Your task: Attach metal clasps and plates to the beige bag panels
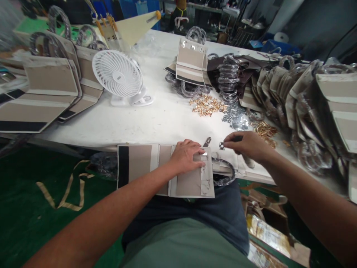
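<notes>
A beige handbag panel [187,185] with white edging and a black strip lies across my lap and the table's front edge. My left hand [186,156] rests on top of it, fingers spread and thumb apart. Near its fingertips a small shiny metal piece [205,153] sits in the panel's white strip. My right hand [249,146] pinches a small dark metal plate with holes [222,146], held just off the panel's right side. Between the hands lies a narrow metal strip with holes [207,142]. A plastic-wrapped handle [231,169] loops out from the panel's right edge.
Gold-coloured fasteners [208,105] and thin metal plates [237,118] lie in piles on the white table [164,123]. A white fan [118,74] stands left of centre. Bag panels are stacked at left [50,80] and right [295,87]. A carton [267,232] sits below right.
</notes>
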